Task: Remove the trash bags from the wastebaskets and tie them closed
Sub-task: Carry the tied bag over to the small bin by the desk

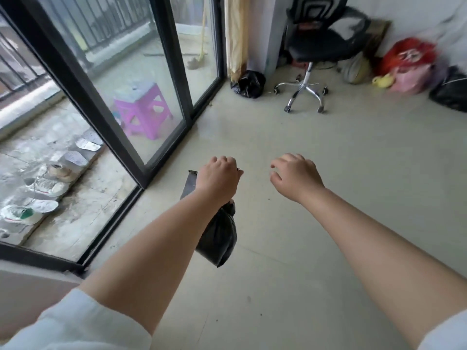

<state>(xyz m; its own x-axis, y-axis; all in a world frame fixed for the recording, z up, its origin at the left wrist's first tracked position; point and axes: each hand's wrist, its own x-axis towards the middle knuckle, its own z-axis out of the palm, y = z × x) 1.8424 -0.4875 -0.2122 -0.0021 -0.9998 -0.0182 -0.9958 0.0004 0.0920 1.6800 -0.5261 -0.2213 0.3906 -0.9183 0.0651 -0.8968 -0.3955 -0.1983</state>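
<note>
My left hand (218,176) grips the gathered top of a small black trash bag (218,238), which hangs below my wrist above the floor. A loose flap of the bag sticks out to the left of my hand. My right hand (294,176) hovers to the right of it, fingers loosely curled, holding nothing. A second black trash bag (249,83) sits tied on the floor at the far corner by the curtain. No wastebasket is in view.
A sliding glass door (141,97) runs along the left, with a purple stool (142,109) and shoes (48,185) on the balcony beyond. A black office chair (316,46) stands at the back. Red and pink bags (409,66) and another black bag (449,92) lie against the right wall.
</note>
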